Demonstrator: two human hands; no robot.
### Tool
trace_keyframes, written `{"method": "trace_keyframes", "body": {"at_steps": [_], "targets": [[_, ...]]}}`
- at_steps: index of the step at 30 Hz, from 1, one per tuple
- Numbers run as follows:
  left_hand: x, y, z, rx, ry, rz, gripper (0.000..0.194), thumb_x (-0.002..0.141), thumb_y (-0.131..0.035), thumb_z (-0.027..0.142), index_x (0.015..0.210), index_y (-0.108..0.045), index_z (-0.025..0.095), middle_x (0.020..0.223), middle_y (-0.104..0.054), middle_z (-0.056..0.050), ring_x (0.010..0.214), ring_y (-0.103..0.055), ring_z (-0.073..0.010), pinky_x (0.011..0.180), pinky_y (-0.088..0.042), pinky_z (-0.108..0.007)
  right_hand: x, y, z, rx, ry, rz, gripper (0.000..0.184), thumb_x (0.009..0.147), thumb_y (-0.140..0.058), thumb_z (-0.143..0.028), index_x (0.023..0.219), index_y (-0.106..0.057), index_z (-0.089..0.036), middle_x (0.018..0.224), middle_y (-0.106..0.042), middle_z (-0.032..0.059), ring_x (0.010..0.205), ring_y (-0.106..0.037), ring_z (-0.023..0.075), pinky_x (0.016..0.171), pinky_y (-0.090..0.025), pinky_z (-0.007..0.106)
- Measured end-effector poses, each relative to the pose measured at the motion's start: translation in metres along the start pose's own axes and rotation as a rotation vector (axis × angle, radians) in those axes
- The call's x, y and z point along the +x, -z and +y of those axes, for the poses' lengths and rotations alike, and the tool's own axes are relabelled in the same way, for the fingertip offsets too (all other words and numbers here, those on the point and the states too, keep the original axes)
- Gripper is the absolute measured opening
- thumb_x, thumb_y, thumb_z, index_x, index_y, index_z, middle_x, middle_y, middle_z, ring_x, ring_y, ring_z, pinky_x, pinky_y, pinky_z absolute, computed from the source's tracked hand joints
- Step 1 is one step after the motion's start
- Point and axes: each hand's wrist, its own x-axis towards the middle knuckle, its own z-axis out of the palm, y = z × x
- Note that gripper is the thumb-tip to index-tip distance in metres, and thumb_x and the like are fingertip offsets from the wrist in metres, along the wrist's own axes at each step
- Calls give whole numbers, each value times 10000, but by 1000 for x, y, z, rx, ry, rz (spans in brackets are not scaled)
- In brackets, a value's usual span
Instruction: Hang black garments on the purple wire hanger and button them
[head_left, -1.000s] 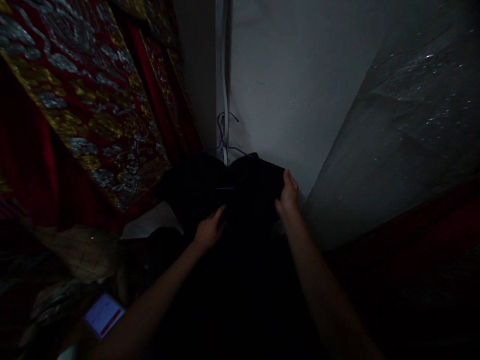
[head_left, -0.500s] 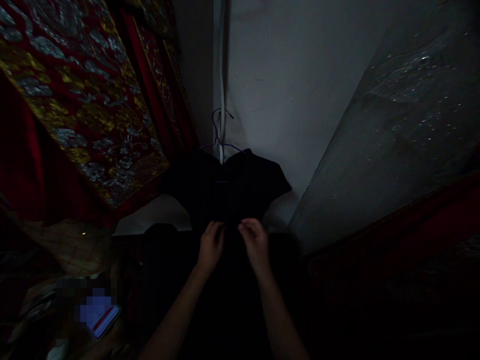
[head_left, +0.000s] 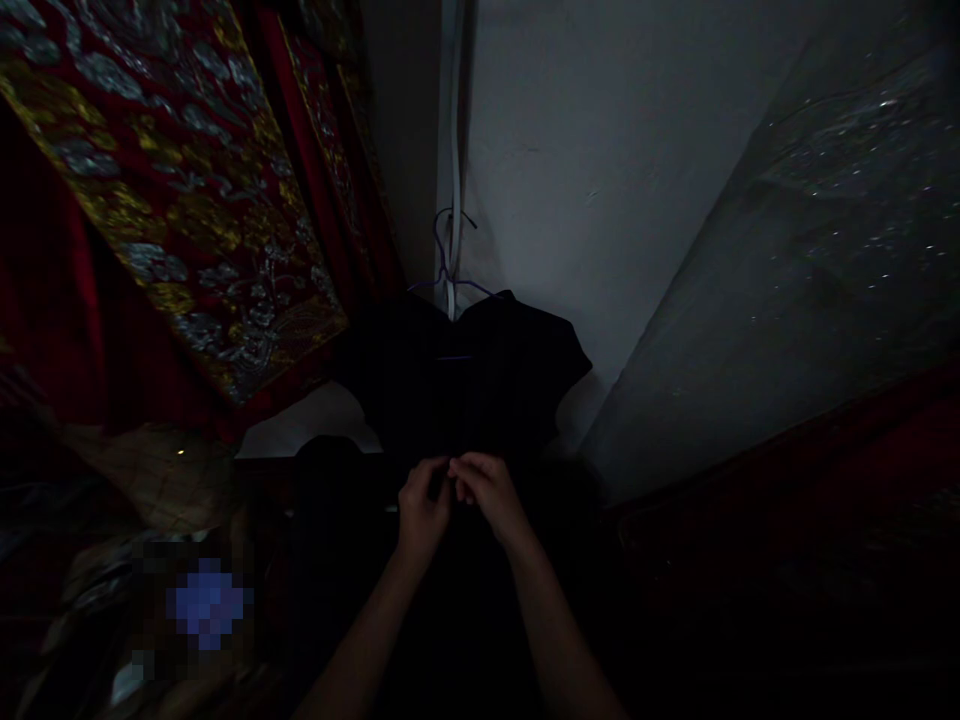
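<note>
- Black garment [head_left: 487,390] hangs by a purple wire hanger [head_left: 444,268], upright against the pale wall [head_left: 585,200], its front facing me.
- Left hand [head_left: 421,515] and right hand [head_left: 489,490]: both at mid-front of the garment, fingers bent, fingertips meeting or nearly so.
- Grip: looks like a fingertip pinch; from my feed I can't tell whether either has cloth, a fastening or nothing between the fingers. Too dark.
- Hook sits beside the white cord [head_left: 454,130]; what bears it, can't tell.
- Around: red embroidered cloth [head_left: 202,220] left, clear sheet [head_left: 787,260] right, both apart from the hands.
- For good fingertip work here, I'd steady the cloth with the left and make small moves with the right.
- I'd leave slack above the fingers; a downward tug could tilt the hanger or slip a shoulder.
- Black on black: I'd go by feel and want more light.
</note>
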Motion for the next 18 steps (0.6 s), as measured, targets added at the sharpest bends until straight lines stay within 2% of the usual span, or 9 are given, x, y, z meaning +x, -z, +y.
{"method": "trace_keyframes", "body": {"at_steps": [3, 7, 9, 11, 14, 16, 18], "targets": [[5, 2, 0, 13, -11, -68, 145, 913, -521, 193, 971, -651, 220, 970, -734, -58, 937, -706, -219, 867, -567, -374, 25, 6, -34, 107, -42, 45, 331, 681, -694, -500, 623, -662, -176, 407, -468, -41, 375, -373, 93, 426, -259, 244], [14, 3, 1, 71, 47, -172, 136, 869, -544, 140, 917, -650, 210, 945, -741, -54, 925, -712, -222, 860, -566, -364, 72, 14, -106, 179, 104, 78, 270, 659, -724, -410, 594, -658, -156, 415, -472, -46, 369, -359, 64, 406, -215, 232], [21, 5, 1, 127, 65, -268, 162, 847, -540, 94, 905, -647, 201, 943, -742, -54, 928, -713, -213, 858, -556, -338, 90, 15, -137, 210, 166, 90, 241, 667, -731, -359, 581, -653, -147, 419, -462, -53, 373, -353, 52, 401, -205, 222], [31, 8, 4, 197, 76, -377, 203, 813, -534, 43, 888, -649, 192, 908, -740, -52, 891, -715, -209, 831, -548, -322, 100, 14, -157, 223, 197, 91, 239, 689, -733, -341, 586, -645, -144, 425, -460, -57, 371, -353, 44, 397, -204, 213], [63, 22, 19, 253, 78, -508, 220, 768, -544, 14, 838, -661, 187, 784, -722, -42, 746, -704, -210, 737, -544, -316, 96, 12, -166, 226, 243, 81, 262, 734, -723, -383, 635, -636, -156, 443, -485, -56, 372, -379, 49, 389, -209, 203], [93, 35, 41, 228, 22, -501, 241, 817, -544, 48, 959, -674, 192, 844, -732, -47, 779, -704, -202, 765, -539, -315, 87, 12, -164, 208, 277, 69, 280, 758, -709, -423, 674, -635, -166, 453, -504, -53, 378, -397, 56, 386, -218, 199], [126, 48, 69, 93, -182, -264, 376, 902, -538, 127, 1269, -582, 199, 1033, -731, -70, 929, -698, -194, 860, -526, -327, 78, 13, -162, 160, 304, 50, 289, 774, -696, -441, 687, -635, -172, 456, -517, -50, 381, -400, 60, 390, -239, 199]]}}
